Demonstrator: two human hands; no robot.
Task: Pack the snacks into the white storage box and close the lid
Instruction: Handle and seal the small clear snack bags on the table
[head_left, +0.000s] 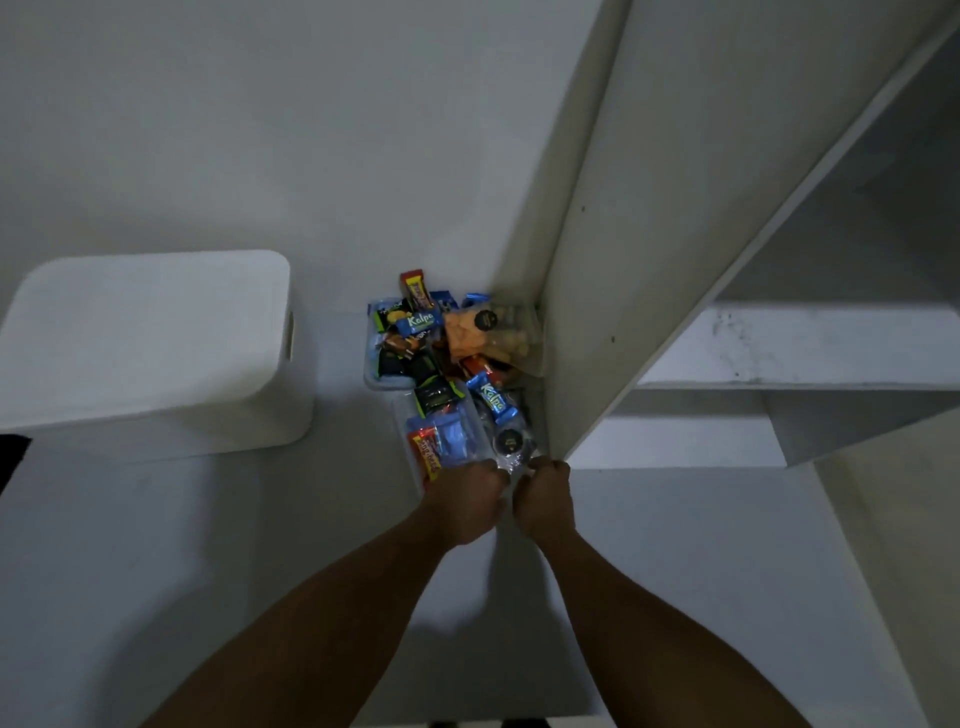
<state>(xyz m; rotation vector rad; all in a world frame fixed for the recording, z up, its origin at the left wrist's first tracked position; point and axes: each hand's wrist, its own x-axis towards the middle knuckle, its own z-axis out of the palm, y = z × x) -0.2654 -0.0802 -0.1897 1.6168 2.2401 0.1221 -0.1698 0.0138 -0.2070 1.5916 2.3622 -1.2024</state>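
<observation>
Both hands bunched on one snack bag, box off to our left

Closest to us, our left hand (462, 501) and right hand (545, 501) sit side by side with fingers curled tight, both pinching the near edge of a clear plastic bag with a round black label (511, 447). Just past that, two clear plastic trays, the near tray (402, 421) and the far tray (370, 358), are heaped with wrapped snacks, right beside the white shelf panel (623, 260). We count two blue Kalpa bars (493, 402) and a second black-labelled bag of orange puffs (465, 338); the rest is too jumbled to count. The white rounded storage box (150, 343) sits well apart on the left, top closed over.
</observation>
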